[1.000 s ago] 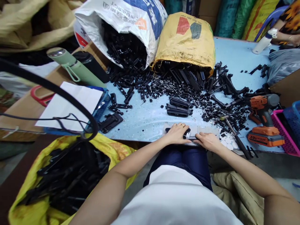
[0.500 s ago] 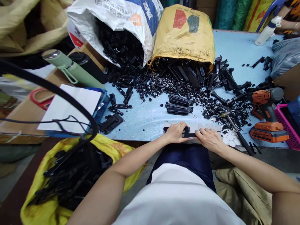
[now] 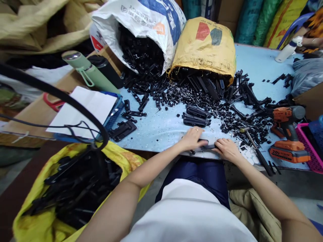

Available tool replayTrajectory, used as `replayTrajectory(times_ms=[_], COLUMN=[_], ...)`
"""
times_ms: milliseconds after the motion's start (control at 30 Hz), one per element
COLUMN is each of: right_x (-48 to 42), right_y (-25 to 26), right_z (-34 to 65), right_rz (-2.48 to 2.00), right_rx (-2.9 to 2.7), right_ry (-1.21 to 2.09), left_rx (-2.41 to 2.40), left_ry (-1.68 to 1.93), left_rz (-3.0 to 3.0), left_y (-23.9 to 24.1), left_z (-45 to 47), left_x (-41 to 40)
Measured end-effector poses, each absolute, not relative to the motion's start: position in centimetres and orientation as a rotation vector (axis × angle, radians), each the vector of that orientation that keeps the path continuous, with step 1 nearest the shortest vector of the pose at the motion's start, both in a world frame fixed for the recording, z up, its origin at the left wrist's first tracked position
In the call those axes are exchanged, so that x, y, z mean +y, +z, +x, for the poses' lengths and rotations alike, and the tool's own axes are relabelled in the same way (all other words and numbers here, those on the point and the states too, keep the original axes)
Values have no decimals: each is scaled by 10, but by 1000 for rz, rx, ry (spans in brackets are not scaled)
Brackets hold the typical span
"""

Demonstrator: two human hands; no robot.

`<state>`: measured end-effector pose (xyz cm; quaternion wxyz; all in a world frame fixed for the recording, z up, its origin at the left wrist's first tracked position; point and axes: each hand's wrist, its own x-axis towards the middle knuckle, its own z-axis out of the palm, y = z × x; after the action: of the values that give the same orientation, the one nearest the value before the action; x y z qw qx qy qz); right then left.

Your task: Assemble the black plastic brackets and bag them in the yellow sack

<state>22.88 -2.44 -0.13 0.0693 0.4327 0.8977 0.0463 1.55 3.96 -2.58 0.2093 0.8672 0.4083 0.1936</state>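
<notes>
- At my far left a yellow bag (image 3: pixel 32 191) gapes open below table height, with dark parts (image 3: pixel 83 188) heaped inside.
- Above it, red scissors (image 3: pixel 51 102) lie partly under white paper (image 3: pixel 83 107); a green bottle (image 3: pixel 99 79) leans just behind, and a black cup (image 3: pixel 109 74) lies against it.
- A flat black case (image 3: pixel 123 130) rests on the blue table (image 3: pixel 161 127), just right of the paper.
- The white sack (image 3: pixel 166 32) lies with its mouth towards me, spilling loose black pieces (image 3: pixel 180 97) across the table.
- My left hand (image 3: pixel 193 138) is over the table's near edge, fingers partly spread and reaching the left end of a long black part (image 3: pixel 210 147); it is blurred, so I cannot tell whether it grips.
- Two black bars (image 3: pixel 196 116) lie side by side just beyond that hand, and the yellow sack (image 3: pixel 204 50) sits farther back.
- The long black part lies between my hands, near the table's front edge.
- My right hand (image 3: pixel 228 149) is mostly closed, its bent fingertips holding the part's right end.
- Right of it a hammer (image 3: pixel 254 144) slants, head towards the pile; then come an orange drill (image 3: pixel 287 134) and a pink basket (image 3: pixel 311 151).
</notes>
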Motion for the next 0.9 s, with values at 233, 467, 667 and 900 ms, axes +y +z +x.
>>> replayTrajectory(times_ms=[233,467,667,900], right_x=[-27,60,119,117], right_y=[-23,-7,-1,8], right_z=[239,242,225,223], right_rz=[1435,2108,2182,2276], right_rx=[2883,2489,2120,2057], right_ry=[49,102,5,-95], left_rx=[2260,1897,1368,1401], left_ry=[611,948,1027,1074], left_rz=[1659,1483,954,936], left_y=[-25,-20,-26,-32], left_z=[-53,-55,-27,-27], left_x=[141,109,35,21])
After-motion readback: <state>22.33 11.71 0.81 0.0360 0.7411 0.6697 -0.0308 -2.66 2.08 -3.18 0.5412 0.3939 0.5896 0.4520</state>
